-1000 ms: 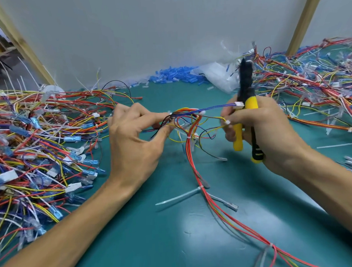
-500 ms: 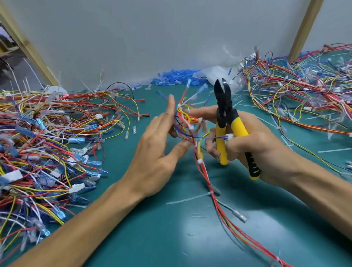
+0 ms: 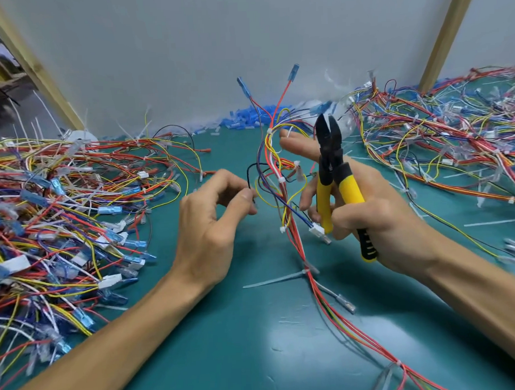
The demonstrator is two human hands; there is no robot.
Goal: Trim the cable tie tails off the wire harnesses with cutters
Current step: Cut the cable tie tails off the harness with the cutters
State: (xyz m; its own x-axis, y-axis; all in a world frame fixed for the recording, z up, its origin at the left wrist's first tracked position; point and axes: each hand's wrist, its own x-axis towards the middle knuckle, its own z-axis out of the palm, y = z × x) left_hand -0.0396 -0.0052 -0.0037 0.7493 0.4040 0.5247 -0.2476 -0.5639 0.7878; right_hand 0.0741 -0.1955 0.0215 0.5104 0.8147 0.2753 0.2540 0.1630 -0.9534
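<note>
Green bench mat (image 3: 256,355) against a grey wall (image 3: 216,50). Heaped harnesses lie on the left (image 3: 61,216) and on the right (image 3: 438,144).

The working harness (image 3: 285,202) is between the hands. A second ago it was stretched level from hand to hand. Now it stands nearly upright, with its blue terminals (image 3: 293,72) at the top and its long end trailing toward the viewer across the mat.

The right hand (image 3: 377,220) is clenched round the yellow handles of the cutters (image 3: 331,169), whose jaws point up, slightly parted. Its forefinger reaches out behind the bundle as a prop.

The left hand (image 3: 210,225) lay flat and open against the wires half a second ago. It now pinches a loose black wire (image 3: 247,177) between thumb and fingertips.

A white connector (image 3: 316,230) hangs just beside the right thumb.

One uncut tie tail (image 3: 271,280) sticks out sideways low on the harness, lying on the mat.

Judgement: the person is turning and sorting the harness to find remaining tails. The jaws are on nothing, so no cut is under way, and the low tail looks like the likely next target.
</note>
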